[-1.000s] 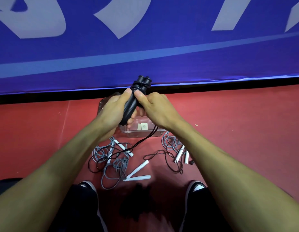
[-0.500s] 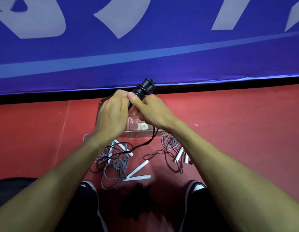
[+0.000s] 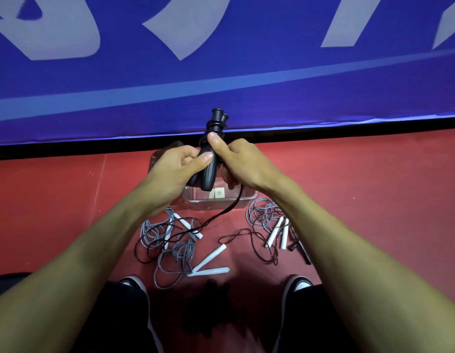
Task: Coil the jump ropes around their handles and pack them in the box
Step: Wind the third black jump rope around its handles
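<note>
Your single head-worn camera looks forward and down from close above your forearms, facing the red matte floor (image 3: pixel 348 179) and the blue printed banner (image 3: pixel 221 80) ahead; its wide lens probably bends the edges.

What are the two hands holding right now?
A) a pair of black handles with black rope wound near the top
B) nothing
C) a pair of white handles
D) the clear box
A: the left hand and right hand both grip the black handles, with black rope trailing down to the floor.
</note>
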`<action>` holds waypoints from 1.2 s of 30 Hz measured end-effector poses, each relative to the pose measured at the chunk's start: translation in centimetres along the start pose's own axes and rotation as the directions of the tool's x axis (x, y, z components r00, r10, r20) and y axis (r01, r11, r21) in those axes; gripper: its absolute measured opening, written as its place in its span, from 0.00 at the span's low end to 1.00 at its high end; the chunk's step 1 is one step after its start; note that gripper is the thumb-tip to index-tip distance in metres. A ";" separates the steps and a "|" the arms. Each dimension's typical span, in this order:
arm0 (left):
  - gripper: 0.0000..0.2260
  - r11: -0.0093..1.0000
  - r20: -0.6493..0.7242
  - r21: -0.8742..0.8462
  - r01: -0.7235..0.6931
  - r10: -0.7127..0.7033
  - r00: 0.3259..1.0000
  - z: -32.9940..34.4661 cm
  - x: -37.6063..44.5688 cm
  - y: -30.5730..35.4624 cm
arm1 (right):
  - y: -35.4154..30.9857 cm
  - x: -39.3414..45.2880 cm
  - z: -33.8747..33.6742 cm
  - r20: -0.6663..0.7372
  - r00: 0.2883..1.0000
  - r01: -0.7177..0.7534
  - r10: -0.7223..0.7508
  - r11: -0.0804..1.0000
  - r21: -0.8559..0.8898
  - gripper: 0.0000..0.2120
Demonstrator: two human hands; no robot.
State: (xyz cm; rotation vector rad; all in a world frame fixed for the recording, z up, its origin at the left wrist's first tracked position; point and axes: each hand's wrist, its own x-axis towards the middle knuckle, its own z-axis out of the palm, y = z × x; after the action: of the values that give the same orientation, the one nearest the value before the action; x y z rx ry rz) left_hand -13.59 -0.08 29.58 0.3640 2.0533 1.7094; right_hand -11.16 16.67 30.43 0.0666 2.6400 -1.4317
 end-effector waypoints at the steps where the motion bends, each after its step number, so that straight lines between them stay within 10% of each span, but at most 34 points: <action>1: 0.08 0.999 -0.020 -0.034 0.022 -0.022 1.000 0.1 0.0 -0.1 | 0.0 -0.1 0.0 0.012 1.000 -0.011 0.012 1.000 -0.019 0.38; 9: 0.11 0.989 -0.098 -0.119 0.084 -0.096 0.991 0.4 0.1 0.2 | 0.1 -0.1 0.3 -0.035 0.999 0.009 -0.016 0.979 -0.206 0.36; 15: 0.14 0.863 -0.183 0.503 0.039 0.063 0.981 0.7 0.1 -0.4 | -0.8 -0.6 1.5 -0.002 0.999 0.048 -0.049 0.987 -0.152 0.29; 21: 0.26 0.975 -0.070 0.220 0.032 -0.017 0.997 0.0 0.2 0.0 | -0.3 0.2 1.0 0.049 0.998 0.048 -0.049 0.999 0.016 0.24; 26: 0.11 0.993 0.113 -0.101 0.062 -0.051 0.992 -0.8 0.4 0.1 | 0.1 0.5 0.0 0.039 0.999 0.015 -0.020 0.992 0.124 0.23; 36: 0.22 0.941 -0.209 0.339 0.016 0.059 0.976 0.1 -0.4 0.0 | 0.1 0.1 0.5 0.112 0.992 -0.080 0.065 0.988 0.132 0.27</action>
State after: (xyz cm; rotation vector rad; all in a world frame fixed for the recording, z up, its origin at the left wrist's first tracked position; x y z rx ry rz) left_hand -13.15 -0.17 29.66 0.3171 2.5218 1.4558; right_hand -11.18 16.33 30.03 0.0961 2.4265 -1.5441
